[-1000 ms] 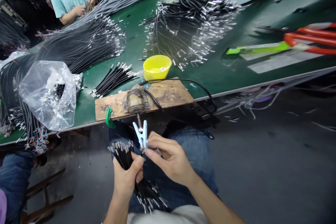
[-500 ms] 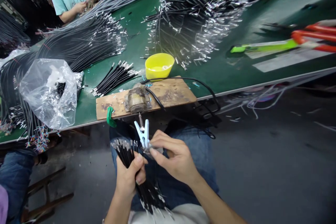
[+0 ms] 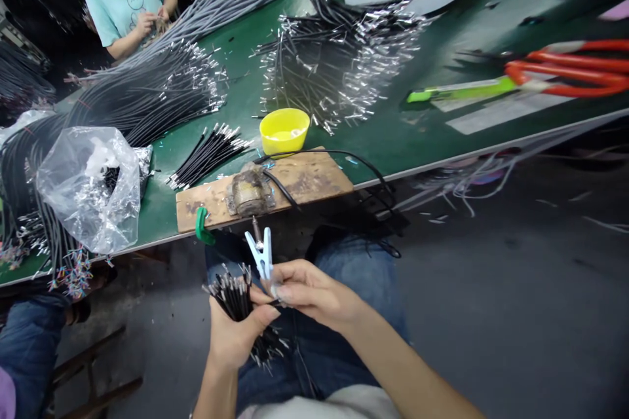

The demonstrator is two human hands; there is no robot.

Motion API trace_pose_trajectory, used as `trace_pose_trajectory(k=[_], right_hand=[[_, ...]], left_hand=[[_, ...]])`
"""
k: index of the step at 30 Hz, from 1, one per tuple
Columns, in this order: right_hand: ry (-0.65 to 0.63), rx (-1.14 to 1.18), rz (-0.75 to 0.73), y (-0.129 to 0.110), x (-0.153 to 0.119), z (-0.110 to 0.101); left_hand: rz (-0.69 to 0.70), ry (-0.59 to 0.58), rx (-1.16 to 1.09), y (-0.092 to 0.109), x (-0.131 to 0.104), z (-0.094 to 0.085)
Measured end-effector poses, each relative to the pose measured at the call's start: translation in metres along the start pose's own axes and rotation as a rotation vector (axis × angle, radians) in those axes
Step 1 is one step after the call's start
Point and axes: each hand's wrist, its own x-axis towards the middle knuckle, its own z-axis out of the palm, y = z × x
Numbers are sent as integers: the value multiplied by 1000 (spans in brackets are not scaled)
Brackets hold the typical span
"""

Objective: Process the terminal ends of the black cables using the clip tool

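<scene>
- A long green tabletop (image 3: 388,150) is stretching behind and to both sides of my landmark, the grimy brown rounded motor (image 3: 249,193).
- A flat tan wooden board (image 3: 314,177) is lying beneath the motor, along the table's edge.
- The right hand (image 3: 317,294) is working below the motor and slightly right; I am seeing its thumb and fingers together, pinching what looks like one cable.
- The left hand (image 3: 233,334) is sitting below the motor, slightly left, its fingers wrapped firmly around a bundle.
- That bundle of short black cables with silvery ends (image 3: 236,301) is standing tilted in the left palm, ends rising above the thumb, below the motor.
- A pale-blue plastic clothes-peg-shaped clip (image 3: 264,256) is hanging just below the motor's metal shaft, its lower end at the right fingertips.
- A single thin black cable (image 3: 276,303) is bridging the two hands below the motor, its far end hidden in the right fingers. I am judging the step as handling one cable at the clip; the next move is calling for a steady pinch.
</scene>
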Motion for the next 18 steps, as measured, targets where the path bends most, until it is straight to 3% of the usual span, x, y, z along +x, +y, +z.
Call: trace_pose_trajectory(k=[3,6,13,18], right_hand=[[86,-29,44,-12,7,-3],[187,23,-52,-22,19,0],[116,155,-169,-20,39,16],[120,224,-132,-13,38,16]], left_hand=[[59,68,39,4,-3,1],[117,108,62,9,-9,1],[226,170,64,16,-6,2],[214,182,52,14,-1,9]])
